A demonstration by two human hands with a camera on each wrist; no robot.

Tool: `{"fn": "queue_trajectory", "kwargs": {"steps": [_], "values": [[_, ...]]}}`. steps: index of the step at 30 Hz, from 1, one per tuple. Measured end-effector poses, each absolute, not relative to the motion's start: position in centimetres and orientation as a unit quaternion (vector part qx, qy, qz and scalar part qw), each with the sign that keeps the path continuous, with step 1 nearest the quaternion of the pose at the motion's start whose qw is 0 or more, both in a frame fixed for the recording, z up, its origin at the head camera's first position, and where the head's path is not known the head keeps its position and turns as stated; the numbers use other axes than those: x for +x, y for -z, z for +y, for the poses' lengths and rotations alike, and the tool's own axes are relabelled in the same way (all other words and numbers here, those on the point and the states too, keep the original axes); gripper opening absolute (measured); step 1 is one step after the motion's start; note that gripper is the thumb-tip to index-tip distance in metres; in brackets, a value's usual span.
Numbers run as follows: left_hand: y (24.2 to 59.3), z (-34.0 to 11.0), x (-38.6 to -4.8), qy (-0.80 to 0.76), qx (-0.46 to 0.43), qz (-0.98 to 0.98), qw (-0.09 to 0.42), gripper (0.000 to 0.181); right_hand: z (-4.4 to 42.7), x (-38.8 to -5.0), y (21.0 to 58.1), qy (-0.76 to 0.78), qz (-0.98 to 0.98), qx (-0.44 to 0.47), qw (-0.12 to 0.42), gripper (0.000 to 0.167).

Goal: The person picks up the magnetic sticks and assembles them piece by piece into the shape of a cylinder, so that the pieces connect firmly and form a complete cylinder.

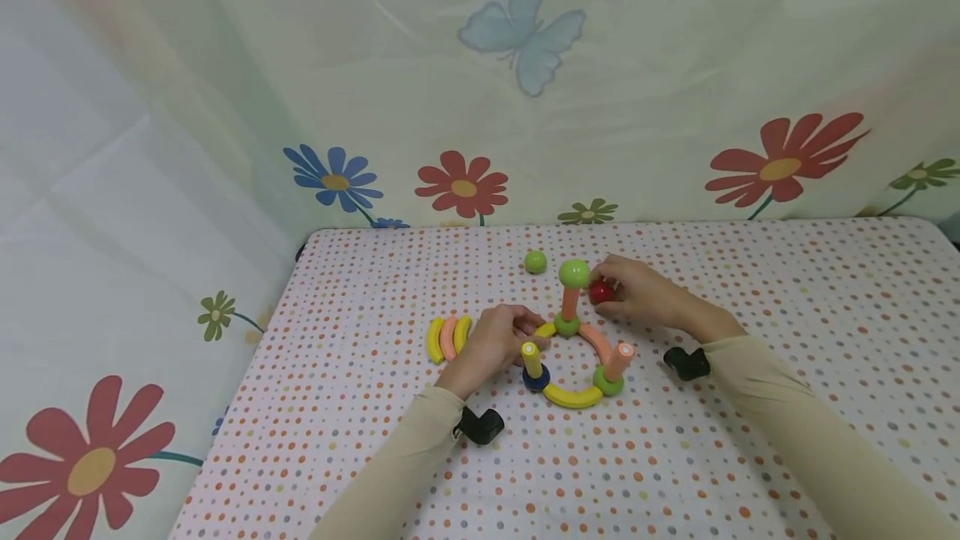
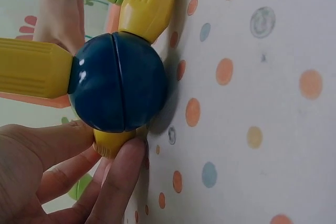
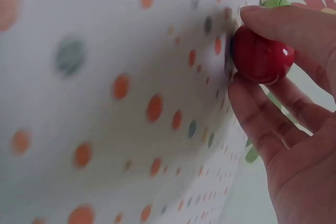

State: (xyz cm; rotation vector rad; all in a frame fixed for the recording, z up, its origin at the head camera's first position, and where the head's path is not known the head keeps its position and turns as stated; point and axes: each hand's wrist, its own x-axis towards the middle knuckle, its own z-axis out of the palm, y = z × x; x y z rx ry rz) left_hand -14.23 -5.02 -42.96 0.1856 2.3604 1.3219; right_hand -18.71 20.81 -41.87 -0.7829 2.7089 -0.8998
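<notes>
A ring of curved bars and balls stands on the table with upright rods on its balls. My left hand (image 1: pixel 497 336) pinches a yellow curved bar (image 2: pixel 113 142) at the ring's left side, beside the dark blue ball (image 2: pixel 118 82). A yellow rod (image 1: pixel 532 359) rises from that ball. Behind the ring on the right, my right hand (image 1: pixel 637 292) holds a red ball (image 3: pixel 261 56) between thumb and fingers, low at the tabletop. Near it stands an orange rod (image 1: pixel 570 304) topped by a light green ball (image 1: pixel 574 273).
Left of my left hand lie loose curved bars, an orange one (image 1: pixel 447 337) between two yellow ones. A loose green ball (image 1: pixel 535 262) sits behind the ring. The dotted tablecloth (image 1: pixel 360 440) reaches back to a flowered curtain (image 1: pixel 645 123).
</notes>
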Motion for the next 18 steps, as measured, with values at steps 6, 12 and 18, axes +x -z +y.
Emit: {"fn": "queue_trajectory", "kwargs": {"steps": [6, 12, 18], "values": [[43.0, -5.0, -14.3, -0.480, 0.061, 0.849, 0.214, 0.026, 22.0, -17.6, 42.1, 0.293, 0.926, -0.230, 0.068, 0.032], [43.0, -5.0, -14.3, -0.477, 0.070, 0.848, 0.218, 0.027, 23.1, -16.1, 41.3, 0.316, 0.923, -0.214, 0.058, 0.038], [43.1, -5.1, -14.3, -0.489, 0.072, 0.842, 0.218, 0.026, 23.7, -14.3, 38.7, 0.302, 0.915, -0.266, 0.014, 0.037]]}}
